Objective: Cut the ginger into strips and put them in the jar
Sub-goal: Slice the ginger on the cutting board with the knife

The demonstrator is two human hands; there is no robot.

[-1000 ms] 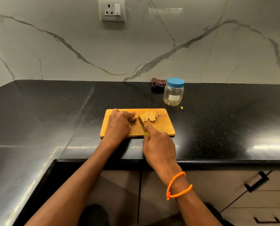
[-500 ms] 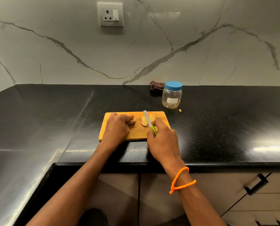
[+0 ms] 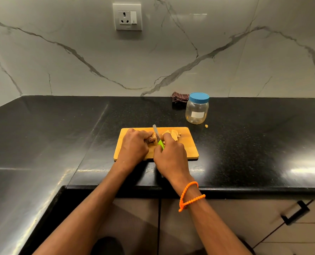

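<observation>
While the jar's lid is on, cutting's only partway, looks like slices so far, no strips yet imo.
L to R: left hand (image 3: 134, 144) curled round the ginger (image 3: 151, 139), pinning it on the cutting board (image 3: 188, 148); knife (image 3: 155, 132) just right of it, right hand (image 3: 171, 156) wrapped on the green handle; slices (image 3: 173, 134) beyond that hand. Jar (image 3: 197, 108) further right and back, nothing in it afaict. Black countertop (image 3: 61, 135), marble wall w/ socket (image 3: 127, 16).

A dark checked cloth (image 3: 179, 98) lies on the black counter (image 3: 254, 137) below a wall socket (image 3: 127, 16).
</observation>
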